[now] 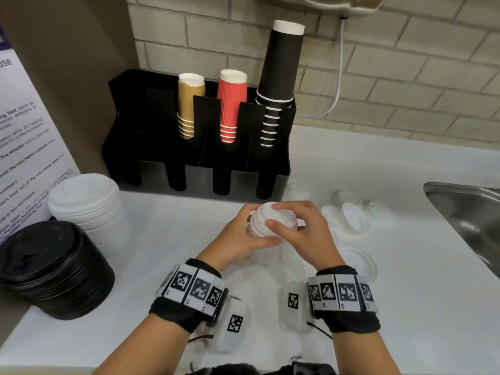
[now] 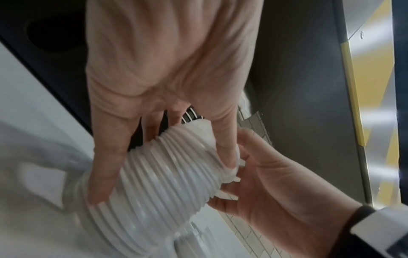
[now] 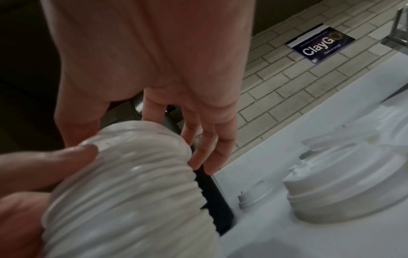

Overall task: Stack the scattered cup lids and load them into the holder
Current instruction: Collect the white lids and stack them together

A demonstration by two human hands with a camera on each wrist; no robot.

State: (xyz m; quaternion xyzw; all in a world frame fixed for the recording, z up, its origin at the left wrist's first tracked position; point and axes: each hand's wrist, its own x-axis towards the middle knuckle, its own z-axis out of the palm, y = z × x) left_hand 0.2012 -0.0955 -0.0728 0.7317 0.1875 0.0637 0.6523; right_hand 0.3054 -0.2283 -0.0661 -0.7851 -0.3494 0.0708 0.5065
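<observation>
A stack of nested white cup lids (image 1: pixel 263 228) is held tilted above the counter, just in front of the black holder (image 1: pixel 189 169). My left hand (image 1: pixel 261 226) grips the stack's side, thumb on the near side and fingers on the far side. My right hand (image 1: pixel 278 215) holds the stack's top end, thumb on its face and fingers curled over the far rim. In the left wrist view the ribbed stack (image 2: pixel 163 183) lies between my left fingers (image 2: pixel 103 174). In the right wrist view the stack (image 3: pixel 132 192) fills the lower left.
Loose clear lids (image 1: pixel 354 219) lie scattered on the white counter to the right, one nearer (image 1: pixel 361 262). A tall white lid pile (image 1: pixel 86 209) and a black lid pile (image 1: pixel 51 269) stand at left. Paper cups fill the holder's back slots. A steel sink (image 1: pixel 473 212) is at far right.
</observation>
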